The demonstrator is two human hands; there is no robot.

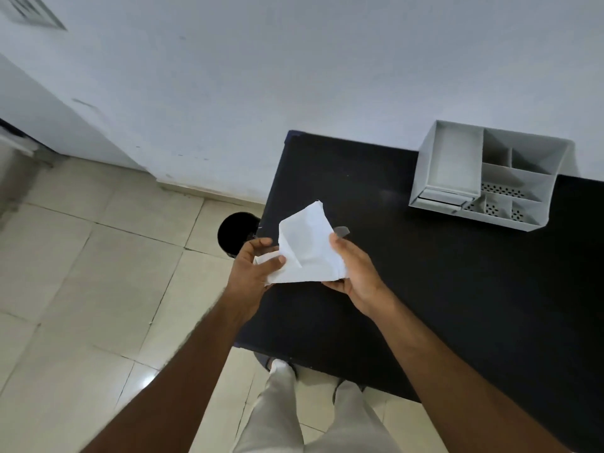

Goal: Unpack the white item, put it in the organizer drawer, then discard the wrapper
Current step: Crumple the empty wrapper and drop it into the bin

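Two hands, left hand (258, 266) and right hand (354, 273), both pinching a crumpled white wrapper (305, 250), grey organizer (490, 178) far past the right hand, no words to read

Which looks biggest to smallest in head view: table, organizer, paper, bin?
1. table
2. organizer
3. paper, though it is nearer the camera, so unsure against the organizer
4. bin, partly hidden

A crumpled white paper wrapper (305, 248) is held up between both sets of fingers, its peaked corner rising above them. The grey organizer (490, 178) stands well beyond the fingers, its drawer (452, 165) pulled open, compartments alongside.
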